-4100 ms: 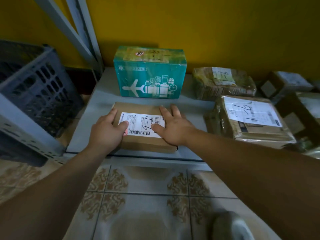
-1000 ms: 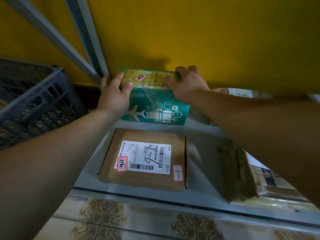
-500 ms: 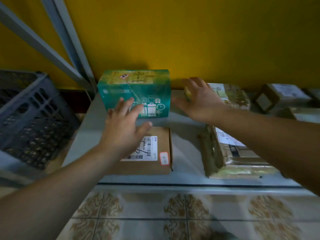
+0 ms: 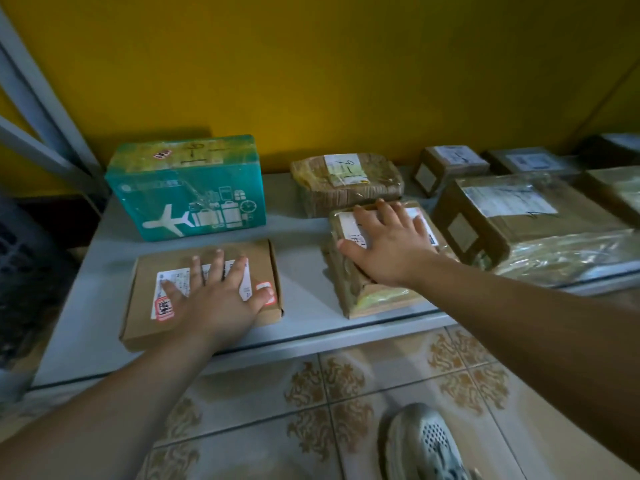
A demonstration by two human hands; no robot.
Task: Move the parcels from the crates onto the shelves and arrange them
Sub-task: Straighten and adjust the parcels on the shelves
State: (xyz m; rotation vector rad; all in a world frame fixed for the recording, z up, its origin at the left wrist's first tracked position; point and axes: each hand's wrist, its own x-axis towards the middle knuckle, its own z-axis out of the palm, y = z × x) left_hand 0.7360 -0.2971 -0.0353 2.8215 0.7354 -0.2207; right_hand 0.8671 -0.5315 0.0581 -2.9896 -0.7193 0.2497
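Note:
A flat brown cardboard parcel (image 4: 145,306) with a white label lies at the front left of the low grey shelf (image 4: 304,282). My left hand (image 4: 218,299) rests flat on top of it, fingers spread. A taped brown parcel (image 4: 374,292) with a white label lies to its right, and my right hand (image 4: 388,244) lies flat on that one, fingers apart. Behind the flat parcel stands a teal box (image 4: 187,188) printed with a plane and luggage. A tape-wrapped brown parcel (image 4: 346,185) sits behind the right-hand one.
More cardboard boxes (image 4: 519,216) fill the shelf to the right. A dark plastic crate (image 4: 24,265) stands at the left edge beside grey shelf struts (image 4: 38,126). A yellow wall backs the shelf. My grey shoe (image 4: 426,445) is on the tiled floor.
Both hands left the teal box at the back and came down flat, the left onto the flat brown parcel, the right onto the taped parcel beside it.

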